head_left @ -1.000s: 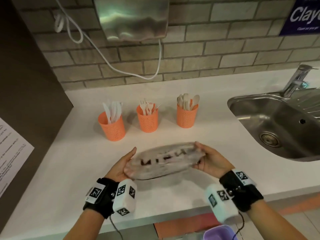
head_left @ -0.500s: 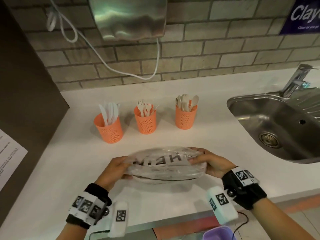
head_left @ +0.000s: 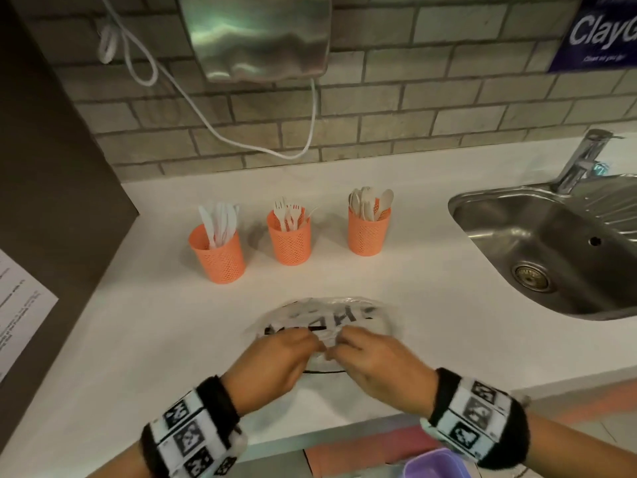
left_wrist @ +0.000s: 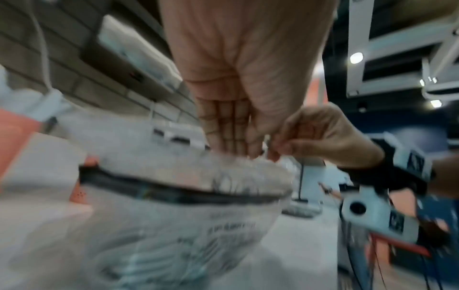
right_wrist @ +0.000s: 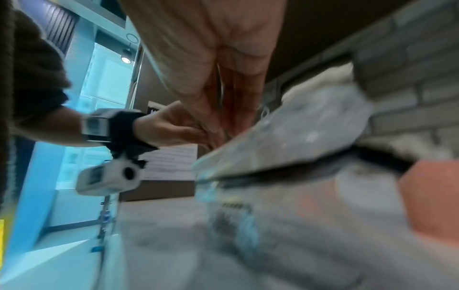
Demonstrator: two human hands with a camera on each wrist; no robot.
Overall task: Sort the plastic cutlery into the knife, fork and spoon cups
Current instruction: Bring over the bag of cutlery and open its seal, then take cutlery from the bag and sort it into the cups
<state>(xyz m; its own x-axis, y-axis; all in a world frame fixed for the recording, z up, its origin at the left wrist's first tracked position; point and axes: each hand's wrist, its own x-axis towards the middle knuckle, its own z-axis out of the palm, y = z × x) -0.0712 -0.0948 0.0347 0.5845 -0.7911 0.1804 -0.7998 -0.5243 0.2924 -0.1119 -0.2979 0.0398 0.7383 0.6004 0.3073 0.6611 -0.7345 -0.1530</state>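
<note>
A clear plastic bag (head_left: 331, 315) with black lettering lies on the white counter in front of me. My left hand (head_left: 308, 339) and right hand (head_left: 341, 343) meet at its near edge, and each pinches the film. The wrist views show the same pinch: the left hand (left_wrist: 231, 137) and right hand (right_wrist: 223, 102) on the crumpled bag top (left_wrist: 174, 196), blurred. Behind the bag stand three orange mesh cups: the knife cup (head_left: 219, 257) on the left, the fork cup (head_left: 289, 241) in the middle, the spoon cup (head_left: 368, 232) on the right. What is inside the bag is not clear.
A steel sink (head_left: 489, 219) with a tap (head_left: 582, 160) takes up the right side. A hand dryer (head_left: 258, 36) and its white cable (head_left: 220, 132) hang on the brick wall. A dark panel with a paper sheet (head_left: 20, 312) bounds the left. A purple container (head_left: 437, 465) sits below the counter edge.
Both hands have left the ends of the bag and come together at the middle of its near edge. The bag has settled onto the counter.
</note>
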